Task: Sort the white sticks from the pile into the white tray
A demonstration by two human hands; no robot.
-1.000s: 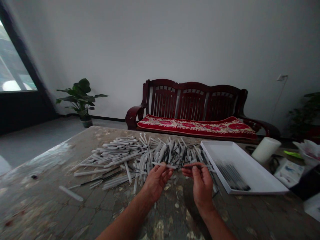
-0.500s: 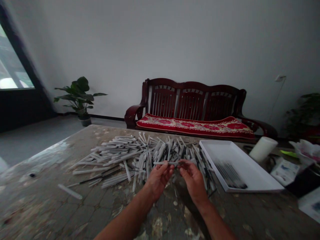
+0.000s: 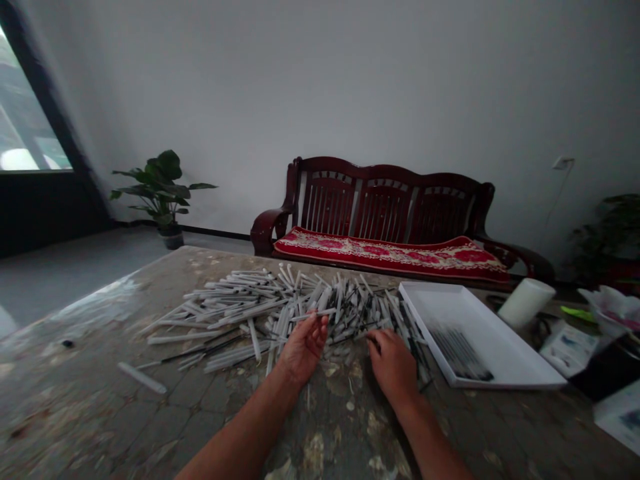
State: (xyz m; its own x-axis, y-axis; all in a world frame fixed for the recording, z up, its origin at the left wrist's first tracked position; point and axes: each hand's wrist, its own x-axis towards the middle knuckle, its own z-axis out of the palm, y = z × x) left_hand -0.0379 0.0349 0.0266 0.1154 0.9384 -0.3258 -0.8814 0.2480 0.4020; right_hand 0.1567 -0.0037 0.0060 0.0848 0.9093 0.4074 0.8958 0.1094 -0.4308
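My left hand is raised in front of the heap with its fingers closed on a slim whitish pen-like tube, which lies nearly level across the fingertips. To the right, my right hand hangs low over the table by the heap's near edge. Its fingers are curled together, and what they pinch, if anything, is hidden. The heap of whitish pen-like tubes and thin dark sticks spreads beyond both hands. In the shallow white tray at the right lies a row of thin dark sticks.
The worn, patterned table carries a loose tube at the left. Right of the tray are a white roll, a small box and a plastic bag. Behind stand a wooden bench and a potted plant.
My hands, which met at a level tube, have moved apart. The left has lifted slightly, still holding a tube; the right has drawn away to the right and turned palm down.
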